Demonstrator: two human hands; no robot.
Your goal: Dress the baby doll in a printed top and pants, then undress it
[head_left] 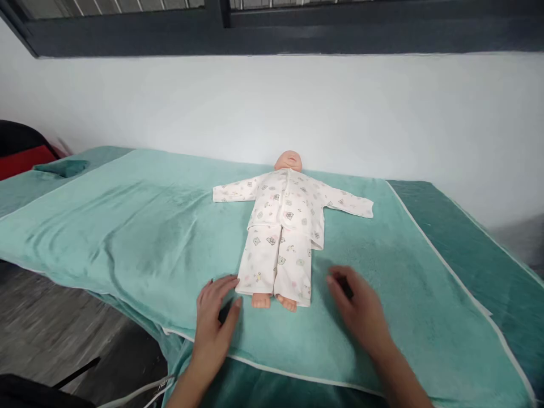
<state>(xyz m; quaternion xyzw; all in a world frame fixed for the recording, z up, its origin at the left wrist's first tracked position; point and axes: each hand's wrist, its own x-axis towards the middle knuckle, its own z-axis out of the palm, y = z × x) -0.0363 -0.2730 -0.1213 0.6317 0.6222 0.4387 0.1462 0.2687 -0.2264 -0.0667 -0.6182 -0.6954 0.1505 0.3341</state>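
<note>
A baby doll [288,160] lies on its back, its head toward the wall and its feet toward me. It wears a white printed long-sleeved top [287,198] with the sleeves spread sideways, and matching pants [293,260]. Both bare feet [260,300] stick out of the pant legs. My left hand [216,311] is beside the left pant leg's hem, fingers apart and holding nothing; whether a fingertip touches the cloth I cannot tell. To the right of the pants, my right hand [357,303] hovers above the towel with its fingers curved and apart, holding nothing.
A light green towel [127,226] with a white border covers the bed, over a darker green cover [467,243]. Behind stands a white wall [272,107] below a dark window frame [272,34]. A red and black item [25,156] is at far left; cables [140,392] hang below.
</note>
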